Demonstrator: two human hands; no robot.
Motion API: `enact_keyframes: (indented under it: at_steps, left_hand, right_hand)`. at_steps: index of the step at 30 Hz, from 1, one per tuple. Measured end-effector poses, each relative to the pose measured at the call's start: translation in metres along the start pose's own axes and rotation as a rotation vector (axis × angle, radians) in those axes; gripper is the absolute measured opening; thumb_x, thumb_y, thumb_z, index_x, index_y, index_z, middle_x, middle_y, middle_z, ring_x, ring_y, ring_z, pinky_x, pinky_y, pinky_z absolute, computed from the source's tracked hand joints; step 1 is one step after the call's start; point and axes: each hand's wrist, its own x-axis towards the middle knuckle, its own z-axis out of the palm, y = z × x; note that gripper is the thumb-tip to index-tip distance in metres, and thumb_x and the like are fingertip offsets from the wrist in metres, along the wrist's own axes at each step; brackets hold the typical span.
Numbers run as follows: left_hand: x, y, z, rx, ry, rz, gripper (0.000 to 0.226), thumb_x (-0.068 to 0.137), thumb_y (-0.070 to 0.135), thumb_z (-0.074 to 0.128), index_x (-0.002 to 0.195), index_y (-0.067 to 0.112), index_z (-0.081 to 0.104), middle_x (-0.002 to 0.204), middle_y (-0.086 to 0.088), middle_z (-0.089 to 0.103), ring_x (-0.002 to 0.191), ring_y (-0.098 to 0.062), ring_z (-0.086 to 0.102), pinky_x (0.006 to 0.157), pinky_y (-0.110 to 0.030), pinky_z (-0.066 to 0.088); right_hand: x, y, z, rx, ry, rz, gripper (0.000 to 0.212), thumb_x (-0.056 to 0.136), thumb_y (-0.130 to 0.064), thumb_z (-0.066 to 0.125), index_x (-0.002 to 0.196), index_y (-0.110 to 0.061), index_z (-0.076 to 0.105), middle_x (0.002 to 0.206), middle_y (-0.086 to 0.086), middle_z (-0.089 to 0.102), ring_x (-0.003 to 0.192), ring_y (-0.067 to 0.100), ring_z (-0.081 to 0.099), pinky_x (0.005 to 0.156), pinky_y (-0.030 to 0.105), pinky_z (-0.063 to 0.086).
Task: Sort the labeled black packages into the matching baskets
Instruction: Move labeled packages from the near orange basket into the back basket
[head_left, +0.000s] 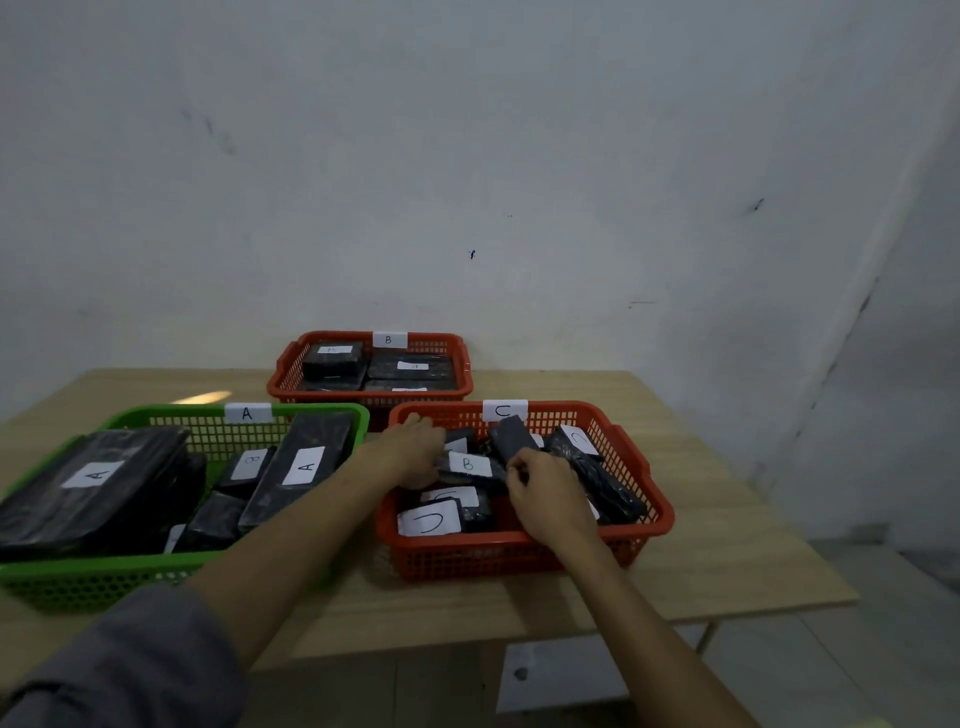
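Three labelled baskets stand on the table: a green basket A (332, 413) at the left, a red basket B (291, 364) at the back and a red basket C (519, 551) in front of me. All hold black packages with white labels. Both hands are inside basket C. My left hand (413, 449) rests on the left end of a black package labelled B (470, 464). My right hand (545, 496) grips the lower end of a dark package (511, 436) that stands tilted up. A package labelled C (430, 521) lies at the basket's front left.
The wooden table (727, 545) stands against a grey wall. Basket A also holds a small package labelled B (248, 464) between two packages labelled A. Bare tabletop lies to the right of basket C, and the table's right edge drops to the floor.
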Motion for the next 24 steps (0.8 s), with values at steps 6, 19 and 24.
enact_keyframes:
  at_steps: [6,19,24]
  left_hand:
    - [-0.023,-0.013,-0.030,-0.178,0.137,0.007,0.025,0.090,0.022,0.063,0.114,0.021,0.057,0.119,0.000,0.057,0.106,-0.016,0.054,0.091,-0.033,0.049]
    - [-0.077,-0.111,-0.035,-0.523,0.386,-0.044,0.048,0.090,0.024,0.067,0.135,0.025,0.049,0.137,0.004,0.054,0.118,-0.013,0.054,0.098,-0.034,0.048]
    - [-0.069,-0.152,-0.015,-0.480,0.426,-0.150,0.077,0.085,0.056,0.064,0.149,0.027,0.034,0.149,0.003,0.044,0.132,-0.013,0.044,0.108,-0.040,0.041]
  right_hand:
    - [0.002,-0.002,0.000,0.045,0.022,-0.053,0.035,0.092,-0.034,0.065,0.123,-0.022,0.054,0.122,-0.004,0.050,0.101,0.009,0.052,0.077,0.022,0.045]
    - [0.079,-0.074,0.011,-0.016,-0.088,-0.419,0.056,0.089,-0.038,0.069,0.141,-0.028,0.049,0.139,-0.006,0.054,0.123,0.013,0.045,0.103,0.038,0.042]
    - [0.152,-0.083,0.033,-0.061,-0.043,-0.307,0.053,0.090,-0.034,0.069,0.138,-0.023,0.051,0.131,0.001,0.052,0.117,0.020,0.050,0.094,0.036,0.047]
